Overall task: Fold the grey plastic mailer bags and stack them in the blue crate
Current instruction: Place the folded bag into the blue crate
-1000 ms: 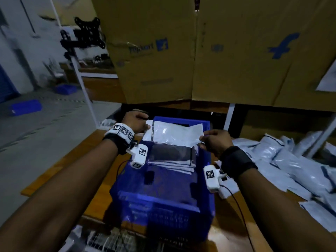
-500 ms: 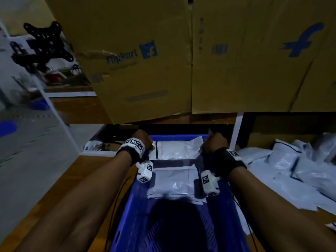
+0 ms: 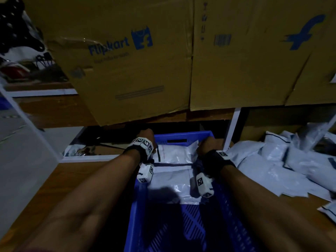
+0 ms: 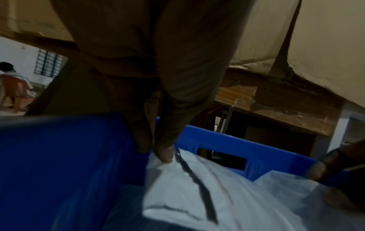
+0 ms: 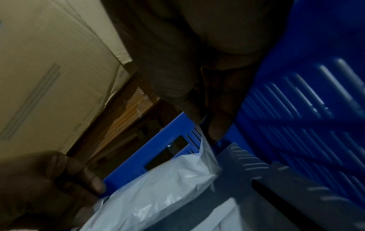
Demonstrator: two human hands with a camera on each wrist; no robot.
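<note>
your left hand (image 3: 145, 136) pinches the left corner of a folded grey mailer bag (image 3: 175, 153) between thumb and fingertips (image 4: 165, 154), down inside the far left corner of the blue crate (image 3: 183, 137). your right hand (image 3: 208, 145) pinches the bag's opposite corner, thumb and finger closed on the plastic close to the crate's right wall. the bag hangs between both hands, stretched across the crate's width at its far end, its black sealing strip running near your left thumb. it sits just past a stack of folded mailers (image 3: 171, 184) lying flat on the crate floor, and its lower edge touches or overlaps that stack; you cannot tell which. the crate stands on a wooden table (image 3: 54, 179). to the right of the crate, a loose pile of unfolded mailer bags (image 3: 283, 164) spreads over the tabletop. large flipkart cardboard boxes (image 3: 138, 57) loom above the crate's far end.
</note>
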